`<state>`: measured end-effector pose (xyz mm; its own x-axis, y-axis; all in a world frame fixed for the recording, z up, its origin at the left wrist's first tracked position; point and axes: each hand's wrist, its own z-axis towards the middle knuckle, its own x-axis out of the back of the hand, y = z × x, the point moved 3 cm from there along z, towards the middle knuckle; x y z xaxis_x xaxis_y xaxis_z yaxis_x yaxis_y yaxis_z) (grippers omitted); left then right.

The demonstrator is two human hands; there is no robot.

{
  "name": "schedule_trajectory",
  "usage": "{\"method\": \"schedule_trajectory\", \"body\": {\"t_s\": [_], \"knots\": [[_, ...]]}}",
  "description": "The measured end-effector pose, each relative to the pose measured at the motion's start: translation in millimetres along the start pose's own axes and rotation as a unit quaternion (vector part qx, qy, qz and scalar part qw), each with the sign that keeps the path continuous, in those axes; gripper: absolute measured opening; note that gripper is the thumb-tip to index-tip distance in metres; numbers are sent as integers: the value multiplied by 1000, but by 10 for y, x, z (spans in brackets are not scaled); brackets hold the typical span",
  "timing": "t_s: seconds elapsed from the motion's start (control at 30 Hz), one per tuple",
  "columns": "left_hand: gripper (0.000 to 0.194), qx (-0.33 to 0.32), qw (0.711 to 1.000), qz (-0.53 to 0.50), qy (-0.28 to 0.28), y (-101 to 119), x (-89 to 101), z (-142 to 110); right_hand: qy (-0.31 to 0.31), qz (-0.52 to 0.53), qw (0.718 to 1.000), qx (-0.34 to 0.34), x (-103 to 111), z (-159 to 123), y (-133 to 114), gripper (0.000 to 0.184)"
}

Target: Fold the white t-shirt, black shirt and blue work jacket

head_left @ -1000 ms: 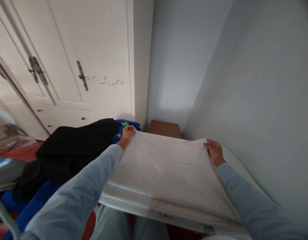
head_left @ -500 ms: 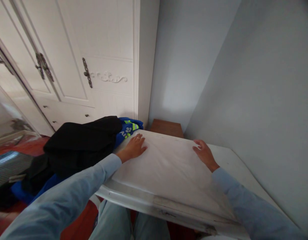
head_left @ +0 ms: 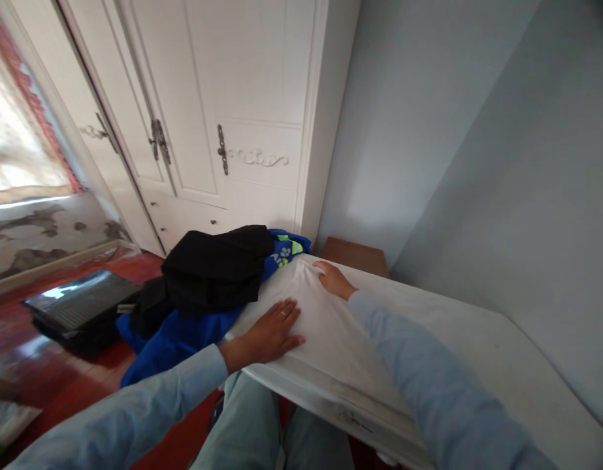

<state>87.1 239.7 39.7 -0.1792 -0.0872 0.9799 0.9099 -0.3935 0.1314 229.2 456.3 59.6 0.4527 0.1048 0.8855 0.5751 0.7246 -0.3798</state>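
Observation:
A thin white cloth (head_left: 338, 336) lies over the left part of a white tabletop (head_left: 458, 333), with a few soft creases in it. My left hand (head_left: 272, 331), a ring on one finger, rests flat on the cloth near the table's left front edge, its fingers apart. Farther back, my right hand (head_left: 335, 281) has its fingers closed on the cloth near its far left corner. The fabric there is raised into small folds.
Black and blue clothes (head_left: 217, 267) are heaped against the table's left end. A white wardrobe (head_left: 262, 85) stands behind, beside a brown wooden box-like piece (head_left: 355, 256). Grey wall (head_left: 526, 196) borders the right side. A dark plastic-wrapped stack (head_left: 85, 307) lies on the red floor.
My right hand has crossed leftward to the cloth's far left corner and gripped it. My left hand has come nearer to the front edge. The view has turned left.

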Motion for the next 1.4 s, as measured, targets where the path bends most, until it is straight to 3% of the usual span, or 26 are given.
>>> {"method": "schedule_trajectory", "body": {"t_s": [0.13,0.27,0.47,0.7,0.8,0.9,1.03,1.1,1.27,1.4], "knots": [[71,15,1000,-7,16,35,0,-32,-18,-40,998,-49,-184,418,-60,46],[71,14,999,-25,33,65,17,-51,3,-74,993,-90,-179,572,-92,32],[70,22,997,-52,48,69,31,-59,87,-130,982,-109,-151,433,-104,33],[69,19,994,-84,73,58,34,-68,75,-120,988,-69,-285,333,-44,42],[68,15,994,-83,71,55,41,-70,36,-112,993,-29,-259,266,-24,36],[69,14,995,-74,63,43,13,-62,3,-107,994,1,-181,100,-9,34],[71,16,996,-66,65,16,-52,-47,46,-104,993,31,-8,-267,19,46],[70,15,995,-64,73,4,-72,-43,39,-109,993,32,52,-485,69,48],[67,8,995,-52,88,-20,-89,-31,-98,-94,989,-56,184,-1049,384,55],[68,11,995,-46,92,-48,-97,-16,-107,-59,987,-102,485,-1598,629,62]]}}
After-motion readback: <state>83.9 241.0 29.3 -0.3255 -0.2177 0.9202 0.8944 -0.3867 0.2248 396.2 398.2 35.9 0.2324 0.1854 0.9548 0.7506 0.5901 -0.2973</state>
